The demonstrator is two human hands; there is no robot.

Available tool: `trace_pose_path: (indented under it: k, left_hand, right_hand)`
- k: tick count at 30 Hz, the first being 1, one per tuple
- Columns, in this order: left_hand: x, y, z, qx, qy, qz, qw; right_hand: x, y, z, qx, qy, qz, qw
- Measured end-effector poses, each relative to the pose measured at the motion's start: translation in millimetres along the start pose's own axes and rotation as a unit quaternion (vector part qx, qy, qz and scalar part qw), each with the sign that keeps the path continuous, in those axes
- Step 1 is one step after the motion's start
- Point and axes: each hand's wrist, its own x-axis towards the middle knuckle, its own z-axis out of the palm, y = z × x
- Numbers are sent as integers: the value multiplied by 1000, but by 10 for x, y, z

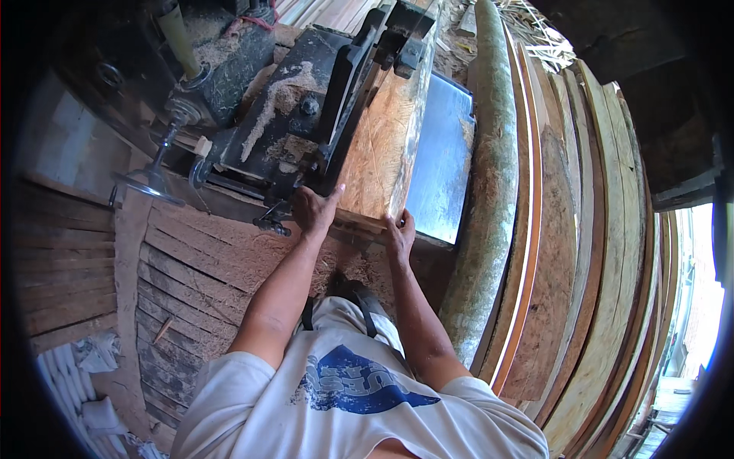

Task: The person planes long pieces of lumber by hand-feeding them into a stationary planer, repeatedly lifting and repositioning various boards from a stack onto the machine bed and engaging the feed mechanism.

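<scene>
A thick wooden board (380,157) lies lengthwise on the metal table (441,164) of a woodworking machine, running along a dark fence (348,96). My left hand (315,209) grips the near left corner of the board, its thumb reaching over the top and its other fingers partly hidden. At the near right corner, my right hand (400,232) is closed on the edge. The underside of the board is out of sight.
Sawdust covers the dark machine bed (287,96) and the plank floor (199,256). A metal handwheel (149,189) sticks out on the left. To the right stand a long log (489,176) and a row of several planks (592,229). A dark post (677,130) rises far right.
</scene>
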Motion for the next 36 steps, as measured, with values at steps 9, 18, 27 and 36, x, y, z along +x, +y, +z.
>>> trace_pose_path:
  k: [9,18,27,36]
  left_hand:
    - [-1022,-2514,-649,40,-66,-38,996]
    - [-3135,-4689,-2212,186,59,-577,793]
    - [-2471,-4033,-1270,80,13,-352,932]
    - [-665,-3075,-1435,69,-229,0,971]
  right_hand:
    - [1276,-231,188,-95,-31,-56,993]
    - [1577,301,-187,-242,-177,-152,942]
    - [-527,984,-668,-273,3,-119,955]
    - [-2974,1753,-881,-175,-50,232,956]
